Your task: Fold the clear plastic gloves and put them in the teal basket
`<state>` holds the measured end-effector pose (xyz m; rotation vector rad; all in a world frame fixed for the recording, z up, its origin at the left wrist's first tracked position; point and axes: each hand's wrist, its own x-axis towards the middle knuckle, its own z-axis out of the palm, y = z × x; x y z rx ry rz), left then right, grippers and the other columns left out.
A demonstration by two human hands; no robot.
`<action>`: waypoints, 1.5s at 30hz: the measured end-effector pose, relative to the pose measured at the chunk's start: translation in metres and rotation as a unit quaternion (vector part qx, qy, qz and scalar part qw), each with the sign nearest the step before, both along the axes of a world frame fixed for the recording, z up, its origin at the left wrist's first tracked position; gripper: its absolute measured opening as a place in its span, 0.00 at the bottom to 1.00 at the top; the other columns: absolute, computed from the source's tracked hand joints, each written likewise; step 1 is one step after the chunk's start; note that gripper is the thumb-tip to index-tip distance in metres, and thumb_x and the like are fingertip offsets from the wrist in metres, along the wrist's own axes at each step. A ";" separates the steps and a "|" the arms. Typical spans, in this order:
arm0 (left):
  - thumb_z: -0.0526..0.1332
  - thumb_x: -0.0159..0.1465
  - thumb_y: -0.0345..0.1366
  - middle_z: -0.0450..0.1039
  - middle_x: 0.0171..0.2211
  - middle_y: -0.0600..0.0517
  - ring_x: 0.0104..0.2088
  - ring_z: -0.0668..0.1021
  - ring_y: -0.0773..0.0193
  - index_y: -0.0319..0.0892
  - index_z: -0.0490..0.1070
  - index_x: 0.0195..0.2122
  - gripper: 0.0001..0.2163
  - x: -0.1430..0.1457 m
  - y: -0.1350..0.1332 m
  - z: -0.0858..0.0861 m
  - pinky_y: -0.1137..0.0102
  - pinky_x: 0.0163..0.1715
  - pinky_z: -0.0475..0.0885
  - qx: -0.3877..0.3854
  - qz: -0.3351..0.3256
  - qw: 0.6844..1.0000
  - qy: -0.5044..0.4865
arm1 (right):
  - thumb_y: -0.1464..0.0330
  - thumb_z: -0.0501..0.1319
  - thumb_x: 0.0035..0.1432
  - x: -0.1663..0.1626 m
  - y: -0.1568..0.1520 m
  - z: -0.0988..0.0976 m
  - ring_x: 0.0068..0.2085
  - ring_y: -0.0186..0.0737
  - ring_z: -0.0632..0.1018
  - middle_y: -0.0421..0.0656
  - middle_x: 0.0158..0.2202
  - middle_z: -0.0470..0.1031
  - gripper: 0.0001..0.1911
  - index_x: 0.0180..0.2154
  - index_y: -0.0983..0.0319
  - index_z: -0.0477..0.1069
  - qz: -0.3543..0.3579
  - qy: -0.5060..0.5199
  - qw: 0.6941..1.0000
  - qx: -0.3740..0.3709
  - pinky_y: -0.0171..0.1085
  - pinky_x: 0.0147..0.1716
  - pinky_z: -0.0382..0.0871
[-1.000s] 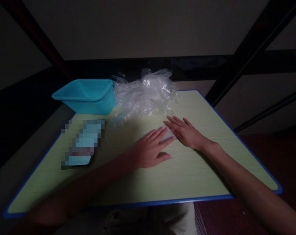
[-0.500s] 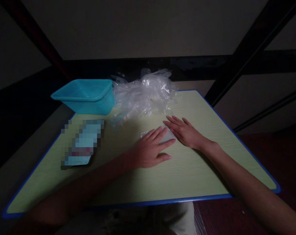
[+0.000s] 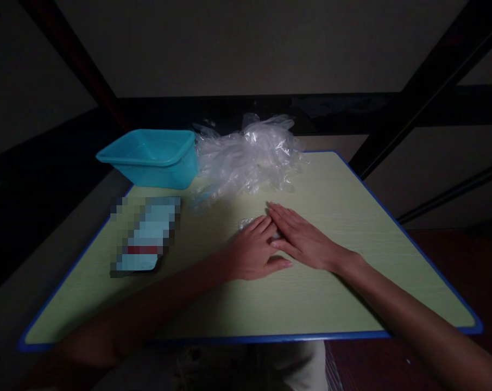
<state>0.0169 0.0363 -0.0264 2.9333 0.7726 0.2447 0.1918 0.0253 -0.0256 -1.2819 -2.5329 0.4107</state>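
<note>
My left hand [image 3: 252, 251] lies flat on the table, palm down with its fingers stretched out, over a small piece of clear plastic [image 3: 247, 222]. Only a crinkled edge of that piece shows past the fingers; the rest is covered. My right hand [image 3: 301, 236] is also flat and open, its fingers straight and close together. Its fingertips meet the left fingers and partly overlap them above the plastic. Beyond both hands lies a loose heap of thin clear plastic gloves [image 3: 254, 155], with finger-like lobes at its edges.
A turquoise plastic basin [image 3: 156, 171] stands at the table's back left, beside the heap. Nearer, on the left, lies a pixelated flat object [image 3: 148, 233], like a phone. The pale table [image 3: 331, 304] has a blue rim. A wall and dark beams are behind it.
My right hand has slid left and nearer to me, from the plastic's right end onto the left fingers, covering more of it. My left hand stays nearly in place. The view has shifted slightly.
</note>
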 end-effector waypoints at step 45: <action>0.52 0.60 0.58 0.43 0.66 0.39 0.64 0.46 0.37 0.46 0.58 0.60 0.31 -0.047 -0.006 -0.004 0.45 0.58 0.47 -0.033 -0.033 0.999 0.008 | 0.45 0.38 0.60 0.005 0.003 -0.012 0.65 0.51 0.50 0.62 0.65 0.45 0.43 0.63 0.72 0.45 0.008 -0.059 0.995 0.078 0.53 0.60 0.52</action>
